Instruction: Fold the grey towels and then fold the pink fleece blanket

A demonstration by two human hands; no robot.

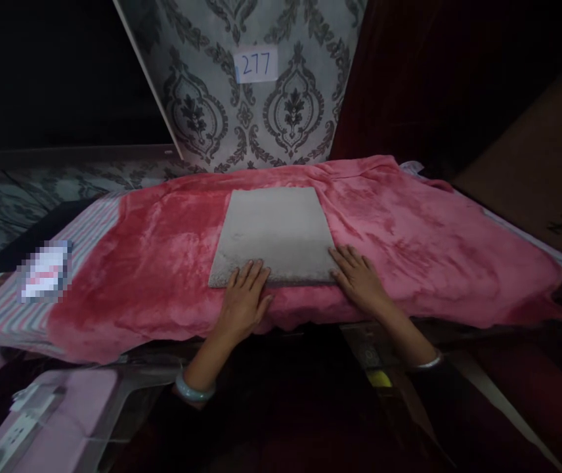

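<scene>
Where pixelation masks one small item at left, its details cannot be read; dark screen, upper left, cut off by the frame. Grey plush cloth: mid-frame, flat on a pink plush blanket, lower edge partly hidden by fingers; wider side toward frame bottom, long axis left to right. Left hand: spread on lower edge, gripping nothing. Right hand: likewise, at lower right corner.
</scene>
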